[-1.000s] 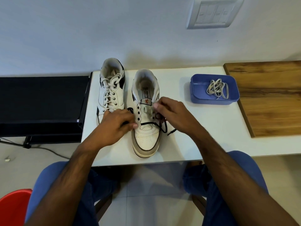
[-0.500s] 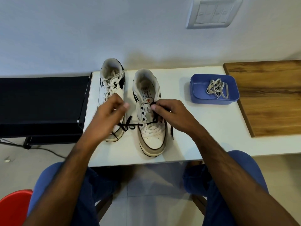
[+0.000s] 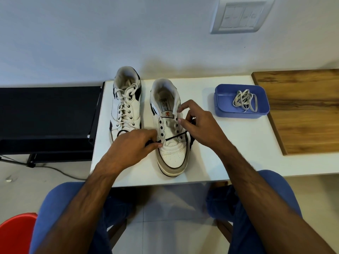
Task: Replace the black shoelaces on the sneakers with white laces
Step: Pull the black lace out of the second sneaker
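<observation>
Two white sneakers stand side by side on the white table (image 3: 216,143). The left sneaker (image 3: 126,105) is laced with a white lace. The right sneaker (image 3: 169,136) has mostly empty eyelets, and a black lace (image 3: 174,138) runs across only its lowest pair. My left hand (image 3: 134,147) pinches the black lace at the shoe's left side. My right hand (image 3: 198,123) pinches the lace at the right eyelets, index finger raised. A loose white lace (image 3: 244,100) lies coiled in a blue tray (image 3: 222,107) to the right.
A wooden board (image 3: 302,110) covers the table's right end. A black unit (image 3: 45,116) stands left of the table, with a cable on the floor. A red stool (image 3: 14,233) is at the lower left. A switch plate (image 3: 240,14) is on the wall.
My left hand dropped from beside the left sneaker back to the lowest left eyelet. My right hand moved up the right eyelets. The black lace now spans only the bottom row.
</observation>
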Available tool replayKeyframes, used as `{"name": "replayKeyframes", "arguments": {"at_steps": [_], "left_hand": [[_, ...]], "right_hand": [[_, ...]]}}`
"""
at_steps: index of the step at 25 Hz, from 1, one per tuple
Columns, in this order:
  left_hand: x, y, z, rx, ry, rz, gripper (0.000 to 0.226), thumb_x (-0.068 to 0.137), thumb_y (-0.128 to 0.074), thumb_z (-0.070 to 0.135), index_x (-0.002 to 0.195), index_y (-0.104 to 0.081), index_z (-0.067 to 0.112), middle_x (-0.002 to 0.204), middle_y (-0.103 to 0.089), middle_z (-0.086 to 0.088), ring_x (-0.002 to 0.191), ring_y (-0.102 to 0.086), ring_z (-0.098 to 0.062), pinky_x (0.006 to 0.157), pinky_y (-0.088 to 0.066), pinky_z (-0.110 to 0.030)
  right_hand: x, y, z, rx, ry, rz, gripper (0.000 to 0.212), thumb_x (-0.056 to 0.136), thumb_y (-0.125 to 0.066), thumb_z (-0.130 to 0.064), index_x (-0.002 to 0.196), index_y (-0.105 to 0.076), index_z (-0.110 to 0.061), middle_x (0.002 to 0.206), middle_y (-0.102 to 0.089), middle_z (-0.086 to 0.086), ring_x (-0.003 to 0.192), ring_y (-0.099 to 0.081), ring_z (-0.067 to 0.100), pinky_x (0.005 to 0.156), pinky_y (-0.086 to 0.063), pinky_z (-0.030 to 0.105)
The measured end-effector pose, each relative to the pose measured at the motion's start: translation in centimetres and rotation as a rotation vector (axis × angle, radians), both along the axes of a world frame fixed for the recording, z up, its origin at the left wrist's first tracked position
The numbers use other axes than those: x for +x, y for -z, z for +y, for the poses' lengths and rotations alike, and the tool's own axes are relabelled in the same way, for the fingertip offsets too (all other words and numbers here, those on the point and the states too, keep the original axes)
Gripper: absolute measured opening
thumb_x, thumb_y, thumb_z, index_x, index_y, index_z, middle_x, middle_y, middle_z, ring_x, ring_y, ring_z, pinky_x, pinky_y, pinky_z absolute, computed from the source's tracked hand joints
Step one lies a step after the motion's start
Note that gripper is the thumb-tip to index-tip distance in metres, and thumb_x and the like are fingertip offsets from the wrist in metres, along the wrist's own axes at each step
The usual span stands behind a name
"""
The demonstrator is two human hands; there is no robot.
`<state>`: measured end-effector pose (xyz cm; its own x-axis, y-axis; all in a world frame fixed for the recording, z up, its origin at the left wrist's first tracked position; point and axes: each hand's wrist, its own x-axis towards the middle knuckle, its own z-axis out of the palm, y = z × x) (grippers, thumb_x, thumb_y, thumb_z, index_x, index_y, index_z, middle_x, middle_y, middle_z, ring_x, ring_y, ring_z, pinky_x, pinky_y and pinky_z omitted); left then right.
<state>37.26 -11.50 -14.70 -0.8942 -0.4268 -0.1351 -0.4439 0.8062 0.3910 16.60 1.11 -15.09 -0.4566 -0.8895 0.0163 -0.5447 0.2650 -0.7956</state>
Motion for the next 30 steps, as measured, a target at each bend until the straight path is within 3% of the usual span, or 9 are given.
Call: {"name": "replayKeyframes", "arguments": {"at_steps": [4, 8, 10, 12, 16, 19, 22, 25, 30], "left_hand": [[0.4, -1.1, -0.6, 0.665, -0.097, 0.434, 0.026, 0.092, -0.064, 0.029, 0.073, -0.056, 0.013, 0.075, -0.053, -0.001, 0.066, -0.049, -0.011, 0.064, -0.041, -0.027], [0.7, -3.0, -0.9, 1.118, -0.232, 0.889, 0.024, 0.086, -0.055, 0.016, 0.064, -0.052, 0.022, 0.072, -0.061, -0.006, 0.056, -0.046, -0.018, 0.056, -0.038, -0.032], [0.7, -2.9, -0.7, 1.006, -0.271, 0.758, 0.026, 0.091, -0.063, 0.02, 0.07, -0.047, 0.018, 0.054, -0.05, -0.001, 0.047, -0.037, -0.015, 0.05, -0.028, -0.035], [0.7, -1.9, -0.7, 0.639, -0.265, 0.385, 0.029, 0.097, -0.061, 0.041, 0.085, -0.048, 0.018, 0.051, -0.049, 0.004, 0.045, -0.04, -0.014, 0.05, -0.034, -0.031], [0.6, 0.4, -0.3, 0.094, -0.008, -0.093, 0.038, 0.09, -0.044, 0.072, 0.094, -0.05, 0.035, 0.075, -0.066, 0.011, 0.069, -0.062, -0.007, 0.068, -0.055, -0.038], [0.0, 0.4, -0.5, 0.248, 0.042, 0.134, 0.029, 0.096, -0.054, 0.053, 0.083, -0.061, 0.028, 0.082, -0.059, 0.013, 0.077, -0.059, -0.006, 0.071, -0.051, -0.038], [0.3, -1.0, -0.7, 0.726, -0.09, 0.625, 0.023, 0.093, -0.058, 0.029, 0.079, -0.063, 0.012, 0.095, -0.059, 0.001, 0.081, -0.059, -0.013, 0.075, -0.047, -0.024], [0.8, -2.9, -0.8, 1.084, -0.258, 0.907, 0.03, 0.098, -0.046, 0.017, 0.069, -0.052, 0.015, 0.074, -0.061, -0.007, 0.06, -0.049, -0.019, 0.062, -0.043, -0.028], [0.3, -1.2, -0.2, 0.401, -0.248, 0.134, 0.038, 0.095, -0.057, 0.056, 0.092, -0.047, 0.02, 0.062, -0.053, 0.003, 0.054, -0.049, -0.016, 0.056, -0.04, -0.035]], "right_hand": [[-0.2, -0.1, 0.1, -0.011, 0.036, 0.051, 0.011, 0.101, -0.059, -0.038, 0.109, -0.062, -0.031, 0.059, -0.054, -0.006, 0.054, -0.049, 0.009, 0.059, -0.045, 0.034], [0.0, -0.2, 0.0, 0.007, 0.068, 0.043, 0.026, 0.097, -0.058, -0.054, 0.105, -0.061, -0.029, 0.055, -0.053, -0.006, 0.051, -0.048, 0.009, 0.054, -0.038, 0.028], [0.3, -0.1, -0.2, 0.023, 0.064, 0.036, 0.027, 0.097, -0.059, -0.054, 0.105, -0.06, -0.028, 0.053, -0.052, -0.007, 0.049, -0.046, 0.009, 0.053, -0.036, 0.027], [0.3, 0.1, -0.1, 0.034, 0.069, 0.028, 0.026, 0.097, -0.061, -0.053, 0.102, -0.059, -0.028, 0.053, -0.052, -0.006, 0.048, -0.045, 0.009, 0.053, -0.036, 0.028], [0.3, 0.1, -0.2, 0.053, 0.083, 0.042, 0.028, 0.095, -0.06, -0.057, 0.096, -0.06, -0.029, 0.054, -0.055, -0.007, 0.05, -0.049, 0.009, 0.054, -0.038, 0.028], [0.4, 0.4, -0.3, 0.084, 0.099, 0.065, 0.029, 0.09, -0.064, -0.06, 0.093, -0.06, -0.031, 0.056, -0.059, -0.008, 0.053, -0.054, 0.009, 0.055, -0.039, 0.028], [0.3, 0.4, -0.4, 0.113, 0.094, 0.058, 0.028, 0.089, -0.066, -0.058, 0.093, -0.06, -0.031, 0.06, -0.061, -0.008, 0.056, -0.056, 0.009, 0.056, -0.04, 0.028], [0.3, 0.6, -0.5, 0.115, 0.085, 0.05, 0.025, 0.093, -0.064, -0.054, 0.097, -0.06, -0.029, 0.061, -0.061, -0.011, 0.057, -0.056, 0.008, 0.057, -0.042, 0.028], [0.2, 0.8, -0.3, 0.086, 0.09, 0.033, 0.018, 0.096, -0.062, -0.048, 0.092, -0.059, -0.03, 0.052, -0.056, -0.015, 0.051, -0.05, 0.006, 0.055, -0.037, 0.028]]}}
